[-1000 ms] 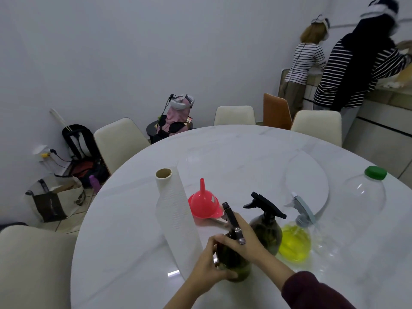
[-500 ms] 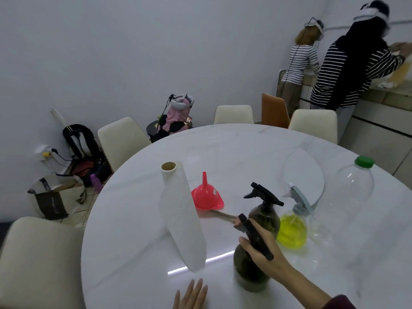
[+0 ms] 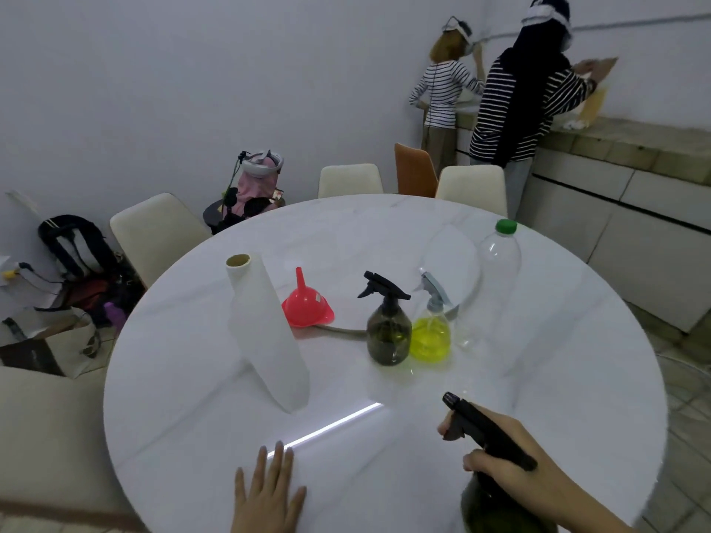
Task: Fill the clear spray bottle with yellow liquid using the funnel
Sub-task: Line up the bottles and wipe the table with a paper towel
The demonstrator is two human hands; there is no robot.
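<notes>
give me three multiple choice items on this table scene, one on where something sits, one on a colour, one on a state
1. Where does the funnel stand?
A. between the paper towel roll and the dark spray bottle
B. on the big clear bottle
C. on a chair

2. What colour is the big clear bottle's cap?
A. red
B. green
C. black

3. What is the right hand doing?
A. lying flat
B. gripping a dark spray bottle's head
C. lifting the funnel

Key: 1 A, it sits wide end down between them; 2 B, the cap is green; 3 B, fingers wrap the black head, while the left hand lies flat.
</notes>
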